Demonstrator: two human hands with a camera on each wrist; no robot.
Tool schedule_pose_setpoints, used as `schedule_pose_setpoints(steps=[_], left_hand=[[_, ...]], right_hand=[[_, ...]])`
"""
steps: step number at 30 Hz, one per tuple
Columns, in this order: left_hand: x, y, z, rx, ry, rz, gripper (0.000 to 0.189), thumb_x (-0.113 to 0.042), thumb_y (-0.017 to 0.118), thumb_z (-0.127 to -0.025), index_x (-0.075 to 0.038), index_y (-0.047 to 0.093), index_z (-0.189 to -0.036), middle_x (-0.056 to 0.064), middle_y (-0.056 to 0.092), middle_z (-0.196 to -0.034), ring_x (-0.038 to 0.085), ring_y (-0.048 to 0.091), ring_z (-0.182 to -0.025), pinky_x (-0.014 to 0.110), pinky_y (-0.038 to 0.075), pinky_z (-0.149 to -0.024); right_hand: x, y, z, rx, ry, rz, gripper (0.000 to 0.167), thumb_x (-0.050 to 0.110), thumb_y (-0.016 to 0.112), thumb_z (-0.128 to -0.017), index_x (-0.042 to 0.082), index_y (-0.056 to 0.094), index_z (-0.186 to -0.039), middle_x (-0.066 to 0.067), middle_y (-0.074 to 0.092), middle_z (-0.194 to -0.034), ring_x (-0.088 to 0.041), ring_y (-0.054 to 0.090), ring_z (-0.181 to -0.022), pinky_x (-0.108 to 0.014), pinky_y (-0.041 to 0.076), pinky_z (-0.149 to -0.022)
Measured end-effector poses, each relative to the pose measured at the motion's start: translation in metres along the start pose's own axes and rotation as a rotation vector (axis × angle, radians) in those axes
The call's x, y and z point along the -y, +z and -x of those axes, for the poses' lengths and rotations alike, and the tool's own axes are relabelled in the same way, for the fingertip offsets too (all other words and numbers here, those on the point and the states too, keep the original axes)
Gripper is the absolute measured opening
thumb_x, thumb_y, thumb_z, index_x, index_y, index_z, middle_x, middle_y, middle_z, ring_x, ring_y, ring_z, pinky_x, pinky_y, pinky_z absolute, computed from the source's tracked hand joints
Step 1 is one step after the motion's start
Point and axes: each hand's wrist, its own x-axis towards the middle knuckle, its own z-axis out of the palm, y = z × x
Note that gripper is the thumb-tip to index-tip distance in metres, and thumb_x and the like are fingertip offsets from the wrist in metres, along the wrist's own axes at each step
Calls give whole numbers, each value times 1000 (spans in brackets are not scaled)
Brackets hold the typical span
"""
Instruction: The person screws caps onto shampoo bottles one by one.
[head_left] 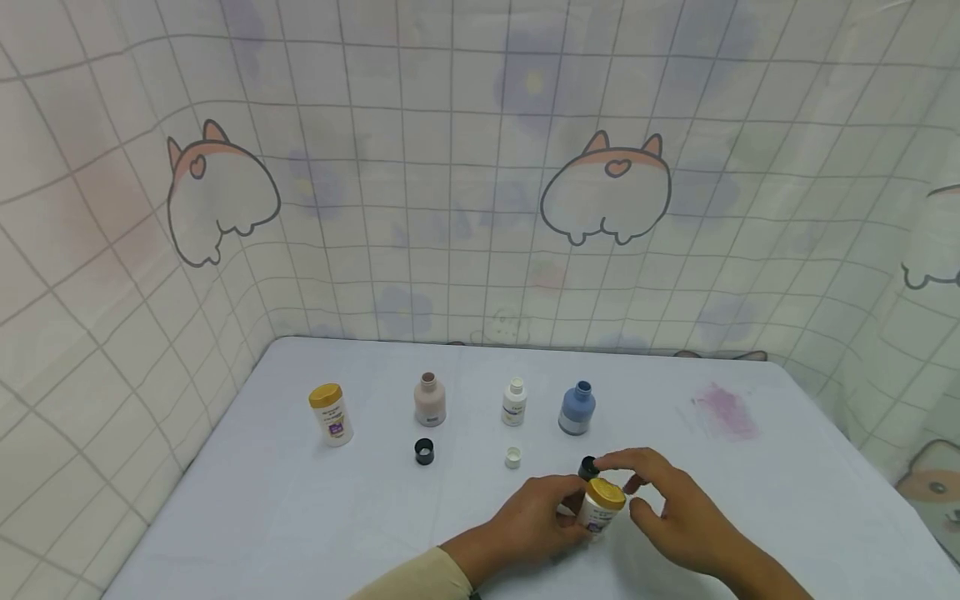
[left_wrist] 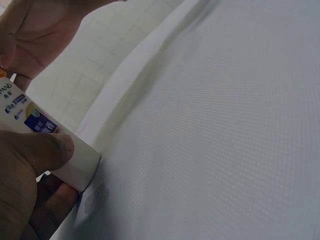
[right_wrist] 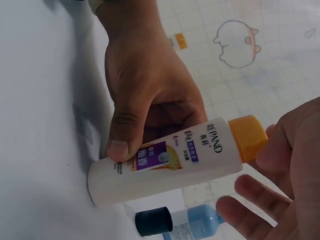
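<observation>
Your left hand (head_left: 536, 521) grips the held bottle (head_left: 601, 510), its thumb and fingers clamped round the white body. That bottle is on the near side of the blue bottle (head_left: 577, 412) and a little to its right, yellow cap up, with its base down at the desk (head_left: 247, 500). Your right hand (head_left: 686, 518) is on the near side of the blue bottle too, farther to its right. Its fingers are spread apart about the yellow cap (right_wrist: 248, 137) — thumb on one side, index finger reaching over towards the black cap (head_left: 588, 468). You cannot tell from these views whether a fingertip touches either cap.

The black cap sits in front of the blue bottle, between it and the held bottle. The blue bottle itself stands upright with its mouth uncovered.

To the left of the blue bottle stands a small white bottle (head_left: 513, 404), and in front of that lies a white cap (head_left: 513, 457). Farther left comes the pink bottle (head_left: 430, 403), its mouth uncovered, with a dark cap (head_left: 424, 452) before it. Farthest left of the blue bottle — well apart — stands another yellow-topped bottle (head_left: 331, 415). A pink stain (head_left: 726, 410) marks the desk to the blue bottle's right.
</observation>
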Motion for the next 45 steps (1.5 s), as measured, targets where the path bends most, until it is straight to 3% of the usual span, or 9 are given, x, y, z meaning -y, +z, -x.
schedule_pose_setpoints(steps=[4, 14, 23, 33, 39, 45], left_hand=[[0, 1, 1, -1, 11, 8, 44, -10, 84, -87, -18, 65, -125, -15, 67, -114, -6, 61, -101, 11, 53, -80], [-1, 0, 2, 4, 18, 22, 55, -10, 83, -88, -18, 60, -137, -14, 67, -117, -6, 61, -101, 11, 53, -78], [-1, 0, 2, 12, 4, 34, 56, -11, 83, -88, -19, 59, -138, -15, 67, -117, -6, 60, -100, 12, 54, -78], [0, 1, 1, 6, 8, -10, 44, -13, 84, -87, -19, 65, -126, -16, 67, -117, -6, 61, -102, 13, 53, -83], [-2, -1, 0, 15, -5, -7, 46, -13, 84, -87, -20, 64, -128, -16, 66, -118, -6, 61, -101, 13, 53, -82], [-1, -2, 1, 31, 2, 16, 47, -12, 83, -88, -20, 64, -130, -16, 66, -117, -6, 60, -103, 12, 53, -82]], right_hand=[[-2, -1, -3, 70, -29, -118, 76, -27, 50, -77, 13, 57, -140, -2, 63, -134, -16, 62, -116, -31, 57, -91], [-6, 0, -3, 141, 23, -277, 68, -25, 46, -85, 14, 62, -138, -4, 63, -137, -16, 53, -133, -16, 38, -109], [-8, -1, -3, 174, 116, -243, 67, -23, 51, -85, 22, 65, -133, 5, 65, -131, -16, 57, -127, -24, 43, -108], [-13, -6, 2, 140, 88, -193, 56, -17, 63, -87, 14, 64, -133, -4, 66, -128, -14, 62, -112, -31, 56, -91], [-15, -9, 5, 165, 114, -181, 42, -1, 68, -96, 15, 63, -134, 4, 65, -129, -13, 62, -109, -31, 56, -91], [-16, -11, 4, 235, 83, -302, 44, 3, 63, -101, 13, 56, -143, -7, 60, -142, -14, 56, -128, -29, 52, -100]])
